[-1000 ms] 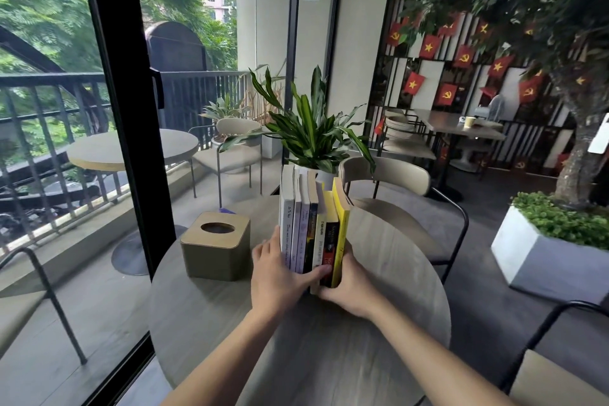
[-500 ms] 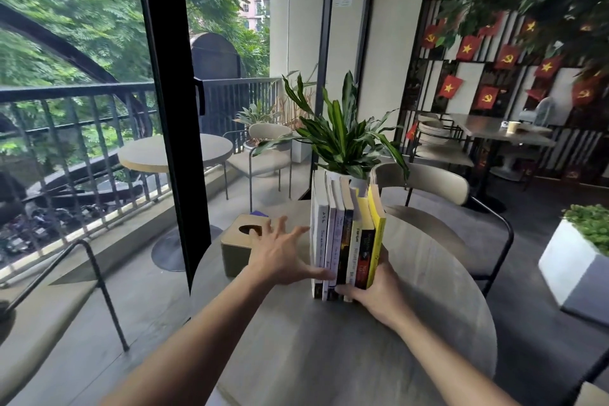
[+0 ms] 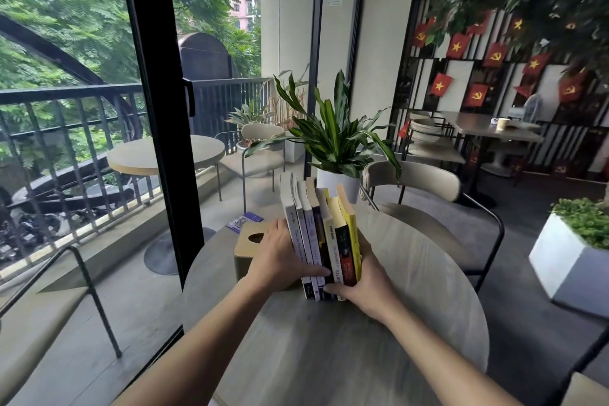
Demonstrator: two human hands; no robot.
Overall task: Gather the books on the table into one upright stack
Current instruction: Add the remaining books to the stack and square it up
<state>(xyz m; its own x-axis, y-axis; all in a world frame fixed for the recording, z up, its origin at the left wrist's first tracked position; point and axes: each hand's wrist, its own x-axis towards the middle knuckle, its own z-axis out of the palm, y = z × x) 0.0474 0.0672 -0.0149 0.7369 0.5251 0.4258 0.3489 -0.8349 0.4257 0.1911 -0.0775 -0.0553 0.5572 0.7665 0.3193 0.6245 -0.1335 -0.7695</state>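
Since half a second ago the left hand (image 3: 280, 257) has closed back in from its splayed reach, and its palm now lies flat against the white cover at the 9 o'clock side of the books (image 3: 321, 237). Its fingers (image 3: 314, 271) lie together, curled across the lower spines. The right hand (image 3: 365, 280) presses the yellow cover on the 3 o'clock side, fingers (image 3: 333, 289) together and hooked under the bottom edge of the spines, so the row is clamped between both hands. Seven books stand upright on the round bench (image 3: 412, 290), spines toward the camera, tops leaning slightly toward 11 o'clock. A tan tissue box (image 3: 245, 249) sits just beside the left hand at 9 o'clock. A potted plant (image 3: 336, 155) stands behind the books at 12 o'clock, and a purple booklet (image 3: 244, 221) lies at 10 o'clock, near the bench's far edge.
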